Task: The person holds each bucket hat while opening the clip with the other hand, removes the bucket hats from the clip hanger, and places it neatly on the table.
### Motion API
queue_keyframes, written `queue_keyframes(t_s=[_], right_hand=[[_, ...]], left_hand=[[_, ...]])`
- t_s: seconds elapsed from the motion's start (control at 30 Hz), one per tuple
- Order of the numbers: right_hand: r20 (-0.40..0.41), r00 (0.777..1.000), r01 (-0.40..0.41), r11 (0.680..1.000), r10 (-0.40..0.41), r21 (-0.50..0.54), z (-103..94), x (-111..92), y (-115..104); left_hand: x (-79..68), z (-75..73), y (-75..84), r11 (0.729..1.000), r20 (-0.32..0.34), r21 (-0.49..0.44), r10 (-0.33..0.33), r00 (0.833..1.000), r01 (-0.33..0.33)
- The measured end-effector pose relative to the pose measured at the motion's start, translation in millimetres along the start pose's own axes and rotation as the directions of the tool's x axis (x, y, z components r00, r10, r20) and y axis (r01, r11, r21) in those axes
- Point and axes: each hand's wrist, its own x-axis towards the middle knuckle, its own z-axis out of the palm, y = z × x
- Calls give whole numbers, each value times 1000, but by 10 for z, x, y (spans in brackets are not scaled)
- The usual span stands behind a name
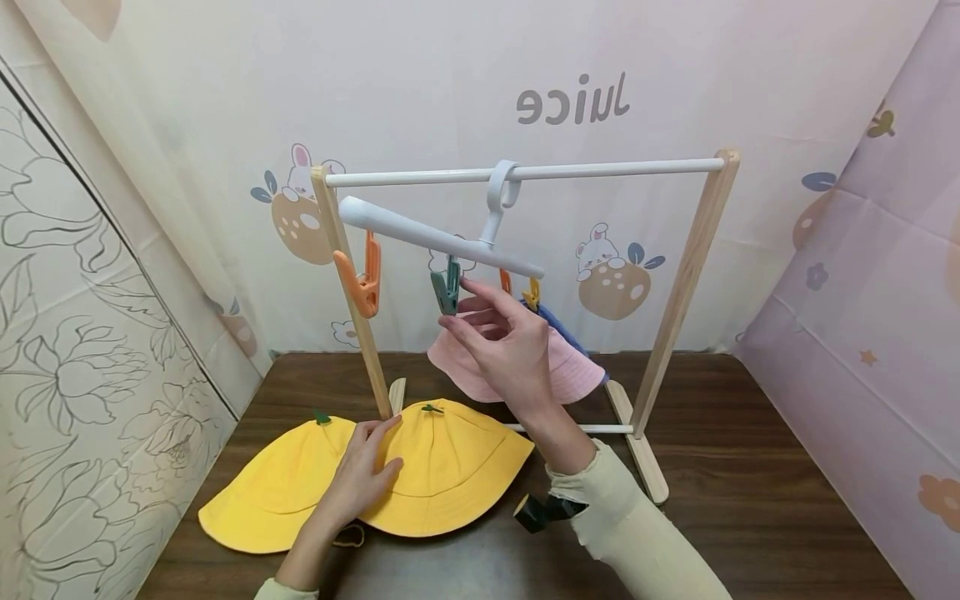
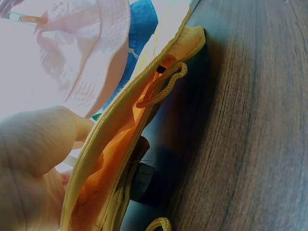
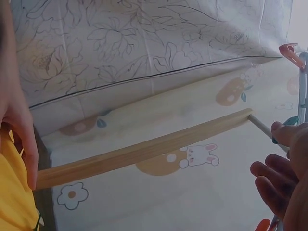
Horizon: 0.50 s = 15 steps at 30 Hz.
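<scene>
My right hand (image 1: 506, 346) pinches a green clothespin (image 1: 446, 287) that hangs under a white hanger (image 1: 420, 233). The hanger tilts, its left end higher. Low on the left, my left hand (image 1: 363, 475) holds a yellow bucket hat (image 1: 450, 467) by its left side, thumb on the front. A green leaf-like tip tops this hat. Under my left forearm, a second yellow hat (image 1: 277, 483) lies on the table. Behind my right hand hangs a pink hat (image 1: 573, 367), partly hidden. In the left wrist view, a yellow cord (image 2: 166, 89) shows at the held hat's opening.
The hanger hooks over the white rod (image 1: 615, 169) of a wooden stand (image 1: 682, 300). An orange clothespin (image 1: 363, 279) hangs at the hanger's left end. A yellow clothespin (image 1: 532, 294) and a blue hat (image 1: 558, 329) are toward its right. The stand's foot (image 1: 645, 467) rests on the dark table (image 1: 757, 483).
</scene>
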Motion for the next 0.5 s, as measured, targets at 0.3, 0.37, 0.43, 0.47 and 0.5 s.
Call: queue_keyframes(t_s=[0.3,0.37,0.43,0.47,0.5], right_hand=[[15,1000,20,1000,-19,-10,-14,-31,22],[16,1000,23,1000,-23,-14,-20,-42,33],[17,1000,26,999,-26,-20,-26,-52,48],[18,999,30,999,-30,-24,-29,-57,55],[19,999,34,999,-33,-26,-33,-62,63]], left_hand=[[-8,22,0,999,-36,21,27,999,-26],[-6,30,5,999,-53,34,40,998,-39],[-4,37,9,998,-70,44,48,996,-45],[-4,39,11,998,-76,49,48,996,-44],[-4,41,14,998,-80,53,43,996,-39]])
